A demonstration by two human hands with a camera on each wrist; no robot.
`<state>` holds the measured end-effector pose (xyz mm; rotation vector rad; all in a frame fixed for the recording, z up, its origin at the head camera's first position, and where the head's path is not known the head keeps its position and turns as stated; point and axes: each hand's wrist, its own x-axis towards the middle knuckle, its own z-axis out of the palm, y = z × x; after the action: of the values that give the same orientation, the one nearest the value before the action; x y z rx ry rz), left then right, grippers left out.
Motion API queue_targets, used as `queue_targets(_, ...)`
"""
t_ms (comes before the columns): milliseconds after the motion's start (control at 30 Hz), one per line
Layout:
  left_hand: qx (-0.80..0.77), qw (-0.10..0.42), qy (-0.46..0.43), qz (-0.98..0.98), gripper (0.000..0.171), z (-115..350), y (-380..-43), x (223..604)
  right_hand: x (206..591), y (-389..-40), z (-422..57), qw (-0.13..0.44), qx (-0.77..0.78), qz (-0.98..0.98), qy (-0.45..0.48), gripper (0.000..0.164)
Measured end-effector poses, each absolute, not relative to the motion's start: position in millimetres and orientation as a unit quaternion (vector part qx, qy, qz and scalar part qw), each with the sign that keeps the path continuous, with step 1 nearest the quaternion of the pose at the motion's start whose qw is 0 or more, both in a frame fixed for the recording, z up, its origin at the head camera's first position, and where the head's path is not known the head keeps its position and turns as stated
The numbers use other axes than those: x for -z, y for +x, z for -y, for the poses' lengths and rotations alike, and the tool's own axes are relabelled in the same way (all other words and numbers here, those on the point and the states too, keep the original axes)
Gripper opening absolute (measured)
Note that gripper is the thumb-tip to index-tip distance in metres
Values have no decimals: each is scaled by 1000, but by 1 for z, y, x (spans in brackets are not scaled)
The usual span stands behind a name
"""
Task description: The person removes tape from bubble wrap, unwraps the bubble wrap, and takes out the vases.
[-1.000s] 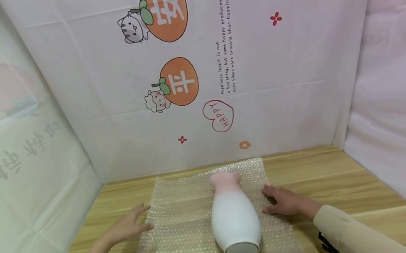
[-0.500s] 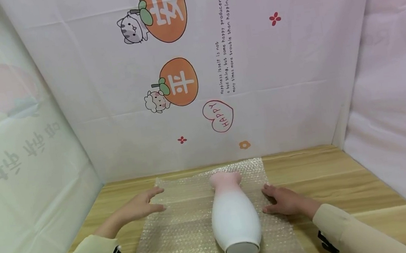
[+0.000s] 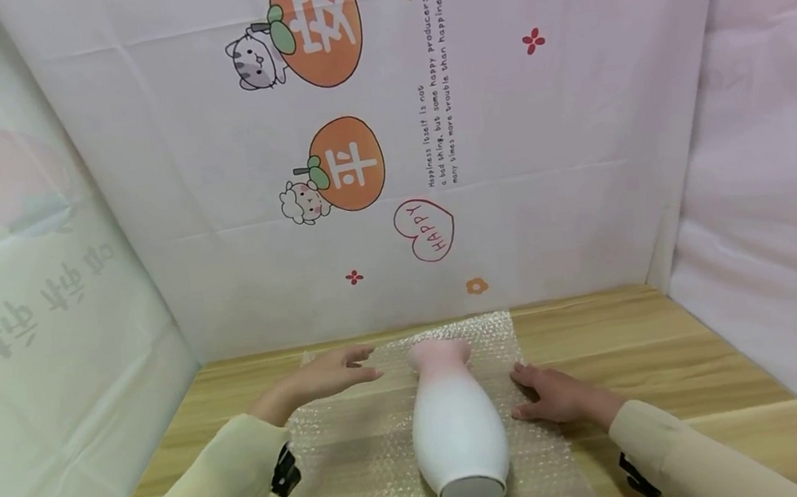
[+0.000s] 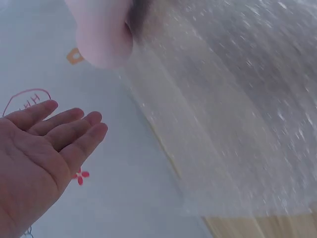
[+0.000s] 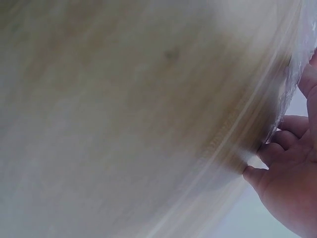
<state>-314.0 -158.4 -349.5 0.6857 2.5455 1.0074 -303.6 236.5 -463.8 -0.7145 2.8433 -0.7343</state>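
At six o'clock in the head view, a pink-and-white vase (image 3: 459, 430) lies on bubble wrap (image 3: 363, 457), the left hand (image 3: 323, 377) toward its ten, the right hand (image 3: 555, 394) toward three. The left wrist view shows an extended, empty grip; the right, a relaxed grip touching only the wrap's edge.

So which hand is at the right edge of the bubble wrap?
The right hand, with the bubble wrap's right edge at its fingers. The left hand is across the vase from it, raised over the wrap's left side.
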Motion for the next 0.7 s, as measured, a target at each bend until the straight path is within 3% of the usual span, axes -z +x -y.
queue_targets(700, -409, 153, 201, -877, 63, 93, -340, 399, 462, -299, -234, 56, 247, -939, -231, 76)
